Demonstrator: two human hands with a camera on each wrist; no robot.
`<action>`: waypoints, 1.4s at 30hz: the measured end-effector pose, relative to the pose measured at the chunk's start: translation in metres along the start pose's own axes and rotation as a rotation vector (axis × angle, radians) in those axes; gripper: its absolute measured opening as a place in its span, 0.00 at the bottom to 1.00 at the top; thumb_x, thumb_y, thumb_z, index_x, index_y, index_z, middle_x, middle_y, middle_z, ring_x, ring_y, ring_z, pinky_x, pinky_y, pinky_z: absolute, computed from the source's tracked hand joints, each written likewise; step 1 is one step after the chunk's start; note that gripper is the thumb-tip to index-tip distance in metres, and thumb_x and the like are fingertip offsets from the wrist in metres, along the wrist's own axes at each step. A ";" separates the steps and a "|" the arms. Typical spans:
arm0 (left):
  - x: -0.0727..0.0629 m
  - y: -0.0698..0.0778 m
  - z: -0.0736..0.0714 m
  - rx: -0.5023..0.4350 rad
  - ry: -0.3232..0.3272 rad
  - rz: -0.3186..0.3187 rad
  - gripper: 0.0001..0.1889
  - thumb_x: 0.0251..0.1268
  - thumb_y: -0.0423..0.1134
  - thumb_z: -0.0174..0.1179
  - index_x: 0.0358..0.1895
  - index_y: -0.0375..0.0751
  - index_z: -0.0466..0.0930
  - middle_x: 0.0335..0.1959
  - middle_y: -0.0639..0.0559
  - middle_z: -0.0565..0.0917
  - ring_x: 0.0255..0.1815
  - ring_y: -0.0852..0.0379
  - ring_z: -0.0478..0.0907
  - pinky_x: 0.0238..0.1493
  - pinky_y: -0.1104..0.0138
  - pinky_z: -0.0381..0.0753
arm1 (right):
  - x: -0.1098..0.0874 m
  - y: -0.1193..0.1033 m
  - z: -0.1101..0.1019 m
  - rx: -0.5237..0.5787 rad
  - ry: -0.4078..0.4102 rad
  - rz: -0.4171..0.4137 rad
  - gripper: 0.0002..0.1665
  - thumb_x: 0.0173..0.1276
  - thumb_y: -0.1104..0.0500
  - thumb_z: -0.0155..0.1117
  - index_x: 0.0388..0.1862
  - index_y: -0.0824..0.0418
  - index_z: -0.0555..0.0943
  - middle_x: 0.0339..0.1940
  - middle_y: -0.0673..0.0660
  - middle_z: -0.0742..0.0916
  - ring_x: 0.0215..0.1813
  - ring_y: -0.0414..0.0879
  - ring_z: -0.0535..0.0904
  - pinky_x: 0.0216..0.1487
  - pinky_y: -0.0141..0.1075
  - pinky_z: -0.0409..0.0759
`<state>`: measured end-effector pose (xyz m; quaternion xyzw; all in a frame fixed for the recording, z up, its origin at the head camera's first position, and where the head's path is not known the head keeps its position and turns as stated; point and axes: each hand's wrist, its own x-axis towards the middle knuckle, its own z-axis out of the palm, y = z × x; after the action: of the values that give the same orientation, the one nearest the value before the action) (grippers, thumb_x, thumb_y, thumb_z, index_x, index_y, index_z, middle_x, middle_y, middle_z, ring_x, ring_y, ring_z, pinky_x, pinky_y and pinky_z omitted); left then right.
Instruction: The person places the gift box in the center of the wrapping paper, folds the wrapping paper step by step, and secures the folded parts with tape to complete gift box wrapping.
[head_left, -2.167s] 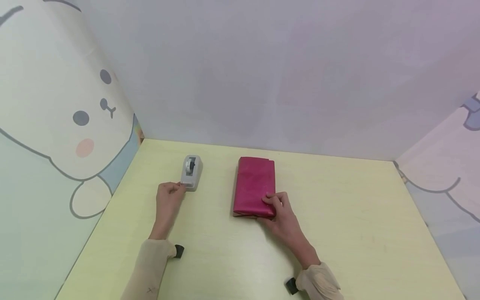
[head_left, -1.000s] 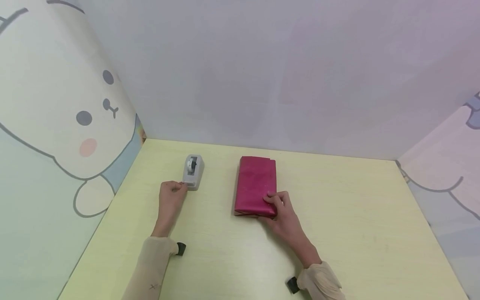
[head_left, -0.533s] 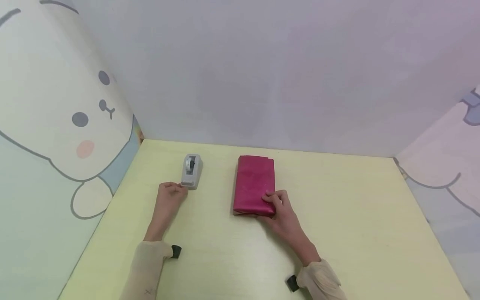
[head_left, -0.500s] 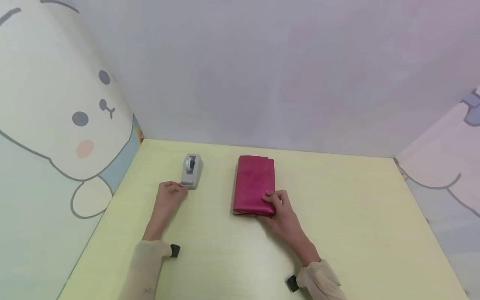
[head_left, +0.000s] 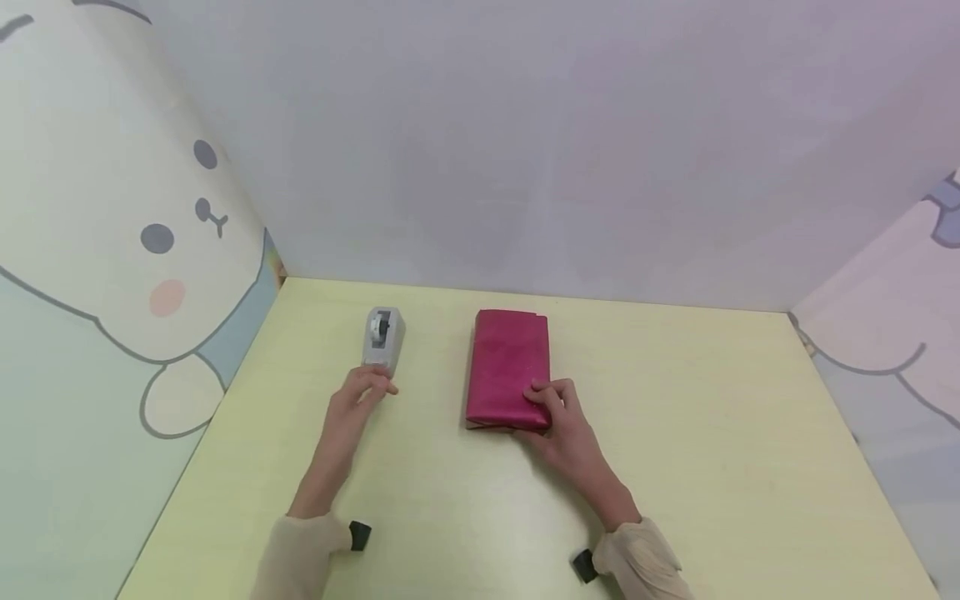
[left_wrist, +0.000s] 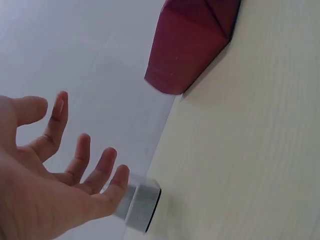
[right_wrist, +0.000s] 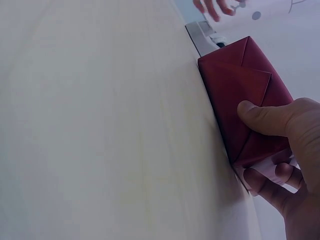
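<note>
A box wrapped in shiny magenta paper [head_left: 508,367] lies on the table in the head view. My right hand [head_left: 567,432] grips its near right corner. In the right wrist view the thumb [right_wrist: 265,117] presses the folded end flap of the wrapped box [right_wrist: 240,85], and other fingers lie along its side. My left hand [head_left: 348,417] is just in front of the grey tape dispenser [head_left: 381,337]. Seen from the left wrist, its fingers are loosely bent and spread, thumb apart from the index finger [left_wrist: 59,112]. A small glossy patch, perhaps clear tape, shows on that fingertip.
The pale yellow table [head_left: 697,433] meets a light wall [head_left: 525,150] along its back edge. Side walls with cartoon animal drawings [head_left: 180,275] flank it. Table surface extends between the dispenser and the box and to the right of the box.
My left hand has come away from the dispenser's near end, shifting slightly right and lifting, its fingers no longer pinching there. The right hand and the wrapped box have stayed put.
</note>
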<state>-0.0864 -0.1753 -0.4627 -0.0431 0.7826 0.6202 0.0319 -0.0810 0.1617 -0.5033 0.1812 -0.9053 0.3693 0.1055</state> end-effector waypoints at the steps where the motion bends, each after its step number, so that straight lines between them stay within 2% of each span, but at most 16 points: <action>1: -0.003 0.002 0.007 0.003 -0.021 0.054 0.11 0.81 0.39 0.55 0.48 0.33 0.81 0.68 0.44 0.76 0.71 0.47 0.69 0.72 0.49 0.68 | 0.000 0.000 0.000 0.000 0.000 0.000 0.34 0.52 0.64 0.86 0.56 0.58 0.78 0.61 0.57 0.75 0.69 0.56 0.78 0.64 0.49 0.84; 3: -0.008 0.005 0.023 0.018 -0.067 0.175 0.07 0.79 0.37 0.58 0.48 0.36 0.80 0.67 0.44 0.79 0.70 0.45 0.73 0.73 0.44 0.71 | 0.000 0.000 -0.001 0.001 -0.002 0.000 0.34 0.53 0.64 0.86 0.57 0.58 0.78 0.61 0.58 0.75 0.69 0.56 0.78 0.64 0.49 0.83; 5: -0.011 0.007 0.041 0.067 -0.111 0.280 0.05 0.77 0.37 0.61 0.49 0.42 0.79 0.67 0.48 0.81 0.72 0.46 0.75 0.74 0.44 0.72 | 0.000 0.001 -0.001 -0.001 -0.004 0.006 0.34 0.53 0.64 0.85 0.57 0.58 0.78 0.61 0.57 0.75 0.69 0.56 0.78 0.64 0.49 0.84; 8: -0.011 0.007 0.067 0.179 -0.165 0.426 0.09 0.72 0.35 0.66 0.50 0.47 0.77 0.68 0.54 0.81 0.75 0.51 0.73 0.75 0.48 0.72 | 0.000 0.001 -0.001 -0.004 -0.004 0.013 0.34 0.54 0.63 0.85 0.57 0.57 0.78 0.61 0.57 0.75 0.69 0.56 0.78 0.64 0.50 0.84; 12: -0.006 0.005 0.094 0.332 -0.230 0.575 0.17 0.65 0.35 0.73 0.51 0.48 0.76 0.67 0.56 0.81 0.78 0.52 0.69 0.77 0.50 0.71 | 0.000 0.002 -0.001 -0.015 -0.004 -0.005 0.33 0.54 0.62 0.85 0.57 0.57 0.78 0.61 0.57 0.75 0.69 0.57 0.79 0.62 0.50 0.84; 16: 0.002 0.005 0.113 0.468 -0.257 0.663 0.23 0.57 0.38 0.79 0.52 0.51 0.76 0.59 0.59 0.83 0.78 0.50 0.69 0.77 0.45 0.67 | -0.001 0.001 -0.002 -0.023 -0.005 -0.029 0.33 0.55 0.61 0.85 0.58 0.57 0.78 0.61 0.57 0.74 0.67 0.57 0.81 0.59 0.50 0.86; 20: 0.008 0.006 0.122 0.540 -0.224 0.700 0.25 0.54 0.39 0.81 0.52 0.52 0.76 0.53 0.59 0.83 0.71 0.52 0.71 0.72 0.42 0.66 | -0.001 0.001 -0.002 -0.013 -0.012 -0.025 0.34 0.56 0.60 0.84 0.60 0.56 0.77 0.61 0.56 0.74 0.66 0.56 0.81 0.57 0.49 0.87; 25: 0.010 0.009 0.126 0.555 -0.189 0.686 0.23 0.57 0.40 0.79 0.52 0.53 0.77 0.51 0.60 0.84 0.64 0.53 0.73 0.69 0.44 0.70 | -0.001 -0.001 -0.002 -0.001 -0.025 -0.001 0.34 0.57 0.60 0.84 0.60 0.57 0.77 0.61 0.57 0.74 0.66 0.55 0.80 0.59 0.49 0.86; 29: 0.008 0.010 0.127 0.559 -0.173 0.688 0.22 0.56 0.41 0.80 0.51 0.52 0.79 0.49 0.59 0.85 0.59 0.54 0.75 0.65 0.46 0.73 | -0.002 -0.007 -0.007 -0.057 -0.030 -0.021 0.35 0.56 0.59 0.85 0.60 0.58 0.77 0.62 0.57 0.75 0.65 0.54 0.77 0.61 0.49 0.84; 32: 0.008 0.010 0.128 0.564 -0.157 0.710 0.23 0.55 0.42 0.80 0.51 0.52 0.79 0.47 0.59 0.86 0.54 0.55 0.75 0.62 0.48 0.75 | -0.002 -0.012 -0.012 -0.123 0.005 -0.068 0.35 0.56 0.56 0.85 0.60 0.58 0.78 0.62 0.57 0.79 0.63 0.56 0.74 0.60 0.51 0.78; 34: 0.008 0.010 0.128 0.562 -0.150 0.720 0.22 0.55 0.41 0.81 0.51 0.52 0.80 0.47 0.60 0.86 0.53 0.55 0.76 0.61 0.49 0.76 | -0.001 -0.016 -0.013 -0.134 0.052 -0.090 0.33 0.57 0.55 0.84 0.59 0.57 0.79 0.61 0.56 0.82 0.62 0.57 0.74 0.55 0.53 0.72; 38: 0.009 0.009 0.128 0.555 -0.139 0.736 0.23 0.54 0.41 0.81 0.50 0.52 0.80 0.47 0.60 0.86 0.52 0.56 0.76 0.61 0.49 0.76 | 0.003 -0.024 -0.013 -0.054 0.128 -0.098 0.26 0.61 0.59 0.80 0.57 0.55 0.82 0.56 0.53 0.87 0.62 0.55 0.75 0.57 0.54 0.65; 42: 0.010 0.009 0.127 0.554 -0.145 0.741 0.22 0.54 0.40 0.81 0.49 0.52 0.80 0.46 0.60 0.86 0.52 0.55 0.76 0.61 0.48 0.76 | 0.008 -0.032 -0.010 0.024 0.163 -0.081 0.19 0.63 0.62 0.78 0.51 0.53 0.84 0.50 0.50 0.90 0.58 0.50 0.78 0.59 0.51 0.64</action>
<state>-0.0976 -0.0498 -0.4842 0.2931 0.8769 0.3591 -0.1269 -0.0744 0.1459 -0.4734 0.1885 -0.8813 0.3889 0.1914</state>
